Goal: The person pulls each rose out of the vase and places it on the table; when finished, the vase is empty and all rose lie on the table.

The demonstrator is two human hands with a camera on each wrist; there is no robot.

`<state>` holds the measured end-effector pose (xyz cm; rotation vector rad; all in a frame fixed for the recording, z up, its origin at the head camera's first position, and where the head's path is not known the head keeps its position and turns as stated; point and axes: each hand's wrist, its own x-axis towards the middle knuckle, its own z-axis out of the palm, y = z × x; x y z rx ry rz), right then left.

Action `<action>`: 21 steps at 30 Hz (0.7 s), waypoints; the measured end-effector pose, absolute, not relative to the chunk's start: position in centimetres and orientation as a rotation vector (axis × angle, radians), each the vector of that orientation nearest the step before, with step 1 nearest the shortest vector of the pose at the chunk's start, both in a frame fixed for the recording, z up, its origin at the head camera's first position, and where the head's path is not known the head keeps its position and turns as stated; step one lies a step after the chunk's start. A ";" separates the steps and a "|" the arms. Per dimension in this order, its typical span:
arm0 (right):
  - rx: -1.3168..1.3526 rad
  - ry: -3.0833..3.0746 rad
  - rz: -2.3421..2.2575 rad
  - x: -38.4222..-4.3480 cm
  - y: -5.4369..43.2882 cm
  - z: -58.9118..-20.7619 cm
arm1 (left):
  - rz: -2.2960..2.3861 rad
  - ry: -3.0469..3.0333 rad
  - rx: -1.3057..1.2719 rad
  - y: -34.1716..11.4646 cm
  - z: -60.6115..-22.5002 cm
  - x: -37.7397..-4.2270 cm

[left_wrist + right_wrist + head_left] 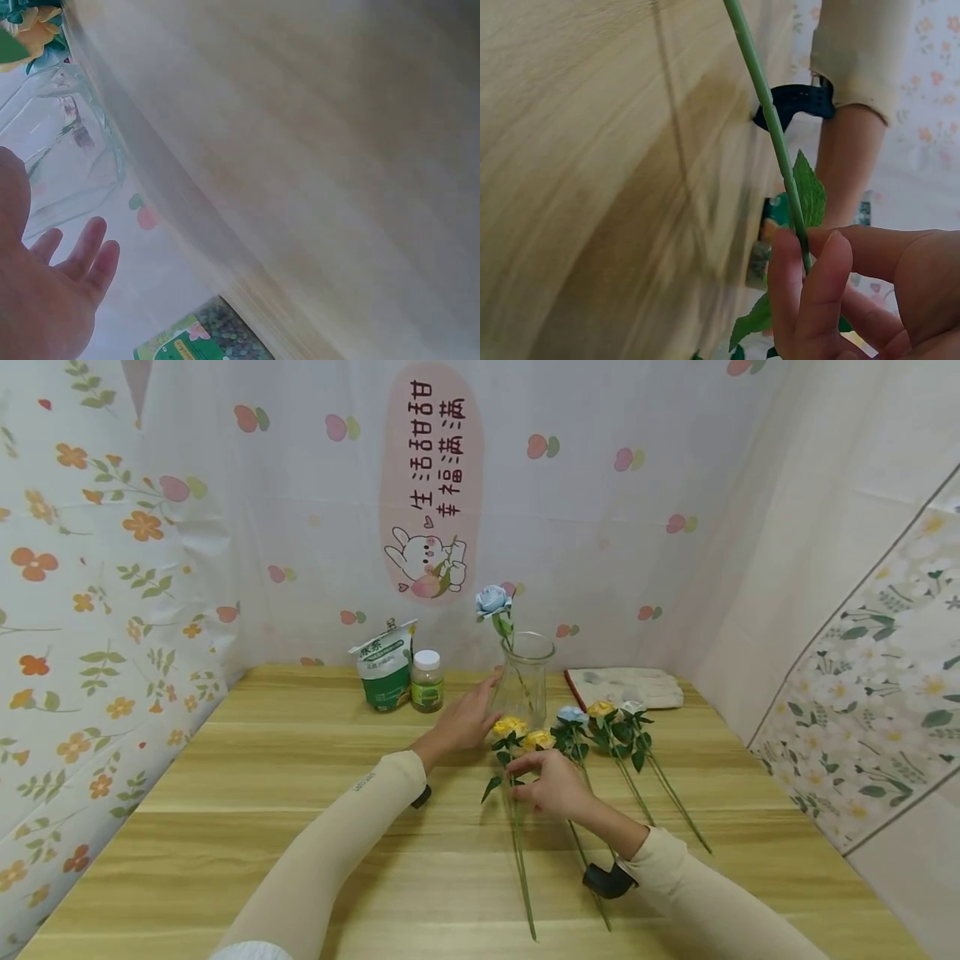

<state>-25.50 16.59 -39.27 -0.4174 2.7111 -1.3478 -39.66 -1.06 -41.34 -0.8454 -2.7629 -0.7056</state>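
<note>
A clear glass vase (538, 681) stands toward the back of the table with one blue rose (492, 601) in it, leaning left above the rim. My left hand (467, 720) reaches to the vase's left side, fingers extended; in the left wrist view they spread loosely beside the glass. With thumb and fingertips my right hand (553, 785) pinches the green stem (774, 127) of a yellow rose (510, 727), just below its leaves. A second yellow rose (538, 740) lies right behind that hand. The held stem's lower end points toward the table's front.
To the right lie another blue rose (572, 716), a yellow rose (601, 709) and a white rose (632, 707), stems toward the front. Behind them is a folded pale cloth (637, 687). A green-white pouch (386, 670) and a lidded jar (427, 683) stand back left.
</note>
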 end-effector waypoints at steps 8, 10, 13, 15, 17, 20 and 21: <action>-0.421 2.580 -1.334 -25.7 16.7 -40.1 | -0.663 -2.739 -0.846 -1.1 -41.7 -39.8; -0.425 2.566 -1.329 -25.7 16.7 -40.3 | -0.674 -2.735 -0.843 -1.1 -41.8 -39.8; -0.423 2.563 -1.337 -25.8 16.6 -40.4 | -0.695 -2.722 -0.841 -1.1 -41.9 -39.9; -0.406 2.559 -1.352 -26.0 16.6 -40.6 | -0.691 -2.715 -0.840 -1.1 -41.9 -39.9; -0.384 2.552 -1.364 -26.1 16.6 -40.7 | -0.687 -2.714 -0.842 -1.1 -41.9 -40.0; -0.351 2.554 -1.367 -26.4 16.7 -40.9 | -0.686 -2.716 -0.840 -1.1 -41.9 -40.0; -0.345 2.557 -1.364 -26.4 16.7 -40.9 | -0.685 -2.717 -0.839 -1.1 -41.9 -40.0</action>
